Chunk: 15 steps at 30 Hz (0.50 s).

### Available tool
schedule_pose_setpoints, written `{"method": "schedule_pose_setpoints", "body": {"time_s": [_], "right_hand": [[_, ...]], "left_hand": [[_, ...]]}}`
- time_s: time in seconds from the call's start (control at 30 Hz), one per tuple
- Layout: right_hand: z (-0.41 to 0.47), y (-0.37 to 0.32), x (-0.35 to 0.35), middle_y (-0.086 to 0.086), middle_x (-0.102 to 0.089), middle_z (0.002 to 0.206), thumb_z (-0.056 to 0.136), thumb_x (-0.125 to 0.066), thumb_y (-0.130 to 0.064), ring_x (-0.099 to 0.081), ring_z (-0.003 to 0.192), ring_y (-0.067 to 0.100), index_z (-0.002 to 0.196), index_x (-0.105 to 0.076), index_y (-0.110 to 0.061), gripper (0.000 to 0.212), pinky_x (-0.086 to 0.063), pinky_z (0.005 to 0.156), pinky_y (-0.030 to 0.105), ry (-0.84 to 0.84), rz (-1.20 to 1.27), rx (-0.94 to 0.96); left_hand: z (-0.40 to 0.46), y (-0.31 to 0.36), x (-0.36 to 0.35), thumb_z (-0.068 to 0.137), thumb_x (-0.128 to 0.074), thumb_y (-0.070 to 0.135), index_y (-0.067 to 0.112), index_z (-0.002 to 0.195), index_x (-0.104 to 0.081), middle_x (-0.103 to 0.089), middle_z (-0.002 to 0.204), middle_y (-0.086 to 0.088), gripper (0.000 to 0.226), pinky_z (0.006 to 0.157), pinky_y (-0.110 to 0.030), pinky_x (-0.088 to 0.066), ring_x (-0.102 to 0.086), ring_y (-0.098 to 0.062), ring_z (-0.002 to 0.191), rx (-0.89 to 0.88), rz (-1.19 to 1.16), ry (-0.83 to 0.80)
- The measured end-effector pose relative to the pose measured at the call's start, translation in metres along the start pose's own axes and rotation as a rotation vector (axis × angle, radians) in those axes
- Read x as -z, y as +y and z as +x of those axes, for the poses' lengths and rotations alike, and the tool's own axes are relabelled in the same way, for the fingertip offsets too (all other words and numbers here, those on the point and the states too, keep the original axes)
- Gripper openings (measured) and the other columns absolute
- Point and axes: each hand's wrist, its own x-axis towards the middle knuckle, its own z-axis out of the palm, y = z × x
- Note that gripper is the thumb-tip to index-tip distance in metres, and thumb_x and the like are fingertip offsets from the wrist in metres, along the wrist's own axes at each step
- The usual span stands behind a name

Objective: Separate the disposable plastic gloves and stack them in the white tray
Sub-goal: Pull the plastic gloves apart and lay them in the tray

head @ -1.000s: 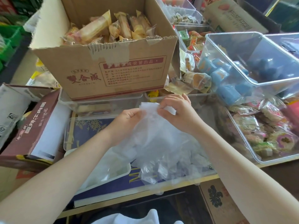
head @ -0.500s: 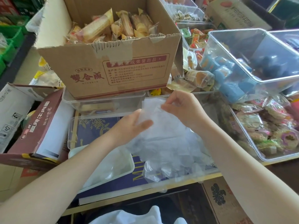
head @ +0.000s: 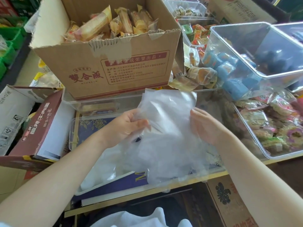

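Held up at picture centre: a thin, translucent disposable plastic glove sheet (head: 167, 108), cuff end uppermost, pinched at its left edge by the left hand (head: 126, 126) with thumb and fingers curled onto the film. At 3 o'clock of the sheet, the right hand (head: 208, 126), fingers at the right edge behind the film; whether pinching or merely touching cannot be told. Hanging below both hands, toward 6 o'clock, a crumpled bundle of more clear plastic gloves (head: 168, 158), draped down to the table edge. At 7 o'clock of the bundle, partly under the left forearm, the shallow white tray (head: 91, 179), with clear film lying in it. At 12 o'clock, an open brown cardboard box (head: 114, 69) filled with wrapped snacks. At 2 o'clock, a tilted clear plastic bin (head: 255, 51) holding blue packets. At 9 o'clock, a maroon printed carton (head: 37, 126).
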Motion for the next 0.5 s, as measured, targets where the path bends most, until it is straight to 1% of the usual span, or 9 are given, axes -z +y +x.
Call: {"method": "schedule_pose_setpoints", "body": {"time_s": [0.03, 0.1, 0.13, 0.2, 0.27, 0.33, 0.37, 0.43, 0.5], "right_hand": [[-0.003, 0.008, -0.001, 0.002, -0.073, 0.084, 0.051, -0.088, -0.043, -0.070, 0.072, 0.012, 0.087, -0.076, -0.016, 0.047, -0.056, 0.064, 0.022, 0.023, -0.008, -0.027], [-0.008, 0.018, -0.006, -0.001, -0.073, 0.074, 0.068, -0.080, -0.033, -0.068, 0.062, 0.010, 0.084, -0.073, -0.014, 0.026, -0.053, 0.057, 0.019, 0.105, -0.074, -0.126], [-0.011, 0.018, -0.010, -0.002, -0.071, 0.069, 0.074, -0.075, -0.028, -0.066, 0.057, 0.009, 0.087, -0.070, -0.013, 0.021, -0.051, 0.051, 0.018, 0.137, -0.126, -0.171], [-0.012, 0.020, -0.007, -0.001, -0.069, 0.068, 0.072, -0.076, -0.030, -0.065, 0.055, 0.012, 0.095, -0.065, -0.007, 0.034, -0.048, 0.049, 0.020, 0.157, -0.241, -0.220], [-0.012, 0.015, -0.003, 0.002, -0.066, 0.064, 0.079, -0.072, -0.023, -0.062, 0.052, 0.014, 0.086, -0.064, -0.003, 0.023, -0.048, 0.049, 0.020, 0.145, -0.242, -0.219], [-0.012, 0.011, 0.006, 0.003, -0.066, 0.060, 0.088, -0.059, -0.010, -0.063, 0.050, 0.012, 0.078, -0.065, -0.001, 0.015, -0.049, 0.048, 0.019, 0.082, -0.181, -0.181], [-0.012, 0.011, 0.012, 0.003, -0.066, 0.060, 0.090, -0.055, -0.005, -0.063, 0.050, 0.012, 0.075, -0.067, -0.002, 0.019, -0.049, 0.049, 0.019, 0.070, -0.172, -0.157], [-0.013, 0.011, 0.020, 0.001, -0.066, 0.062, 0.090, -0.053, -0.002, -0.062, 0.052, 0.010, 0.073, -0.071, -0.007, 0.025, -0.051, 0.051, 0.019, 0.088, -0.186, -0.108], [-0.013, 0.009, 0.027, -0.002, -0.064, 0.061, 0.091, -0.053, 0.000, -0.058, 0.052, 0.009, 0.071, -0.070, -0.013, 0.029, -0.048, 0.053, 0.019, 0.098, -0.227, -0.063]], "left_hand": [[0.001, 0.001, -0.001, 0.063, -0.075, 0.058, 0.023, 0.083, -0.068, -0.062, 0.084, -0.006, 0.042, 0.069, -0.025, -0.042, -0.053, -0.020, 0.073, 0.002, -0.017, 0.014], [0.005, -0.001, -0.003, 0.063, -0.076, 0.058, 0.027, 0.075, -0.067, -0.051, 0.082, -0.013, 0.035, 0.067, -0.037, -0.033, -0.041, -0.028, 0.072, 0.014, -0.040, 0.057], [0.007, -0.001, -0.004, 0.063, -0.075, 0.058, 0.029, 0.071, -0.066, -0.048, 0.074, -0.011, 0.031, 0.061, -0.033, -0.032, -0.039, -0.025, 0.064, 0.020, -0.017, 0.070], [0.009, 0.000, -0.008, 0.066, -0.072, 0.052, 0.030, 0.082, -0.067, -0.054, 0.068, -0.005, 0.028, 0.054, -0.020, -0.038, -0.049, -0.018, 0.057, 0.013, 0.012, 0.052], [0.012, -0.004, -0.008, 0.073, -0.071, 0.039, 0.020, 0.103, -0.064, -0.068, 0.090, -0.004, 0.036, 0.071, -0.026, -0.052, -0.065, -0.019, 0.082, 0.030, -0.012, 0.049], [0.015, -0.007, -0.008, 0.072, -0.074, 0.047, 0.022, 0.100, -0.062, -0.068, 0.098, -0.007, 0.040, 0.085, -0.043, -0.049, -0.063, -0.024, 0.090, 0.041, 0.081, 0.109], [0.017, -0.010, -0.007, 0.069, -0.073, 0.056, 0.021, 0.096, -0.061, -0.066, 0.093, -0.012, 0.046, 0.083, -0.047, -0.046, -0.060, -0.025, 0.085, 0.053, 0.173, 0.149], [0.021, -0.017, -0.007, 0.067, -0.067, 0.066, 0.020, 0.093, -0.058, -0.060, 0.080, -0.017, 0.053, 0.070, -0.038, -0.042, -0.051, -0.017, 0.069, 0.079, 0.385, 0.190], [0.026, -0.018, -0.014, 0.074, -0.058, 0.060, 0.018, 0.090, -0.057, -0.053, 0.066, -0.003, 0.045, 0.058, -0.031, -0.032, -0.038, -0.004, 0.052, 0.096, 0.527, 0.212]]}}
